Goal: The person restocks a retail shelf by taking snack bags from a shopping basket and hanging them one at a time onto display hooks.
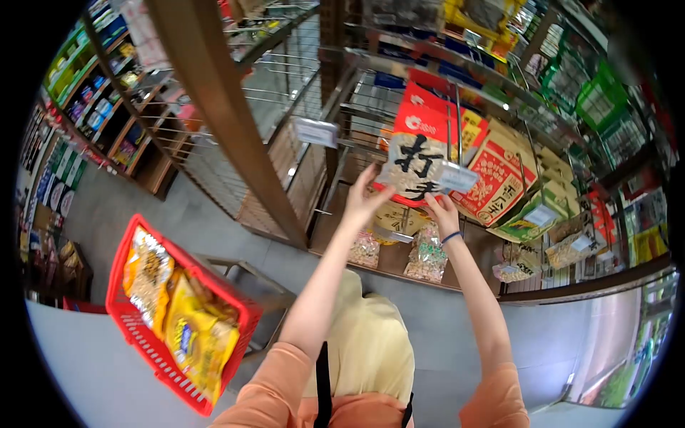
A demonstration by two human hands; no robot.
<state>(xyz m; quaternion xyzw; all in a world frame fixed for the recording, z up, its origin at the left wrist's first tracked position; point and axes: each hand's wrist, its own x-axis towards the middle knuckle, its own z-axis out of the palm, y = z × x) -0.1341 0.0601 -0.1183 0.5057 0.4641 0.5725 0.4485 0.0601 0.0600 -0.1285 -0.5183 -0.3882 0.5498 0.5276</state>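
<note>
A red and white snack bag with large black characters hangs at the front of a wire rack. At its lower left edge, my left hand grips the bag between thumb and fingers. My right hand, with a dark band on the wrist, pinches the lower right corner. A price tag covers part of the bag's right side. Just right of it hangs a red and tan bag. Below my hands, clear bags of pale snacks stand on the bottom shelf.
To the left, a red shopping basket holds yellow snack packages, on a stand. A brown post rises left of the rack. A green bag and further bags hang at right. Stocked shelves line the far left.
</note>
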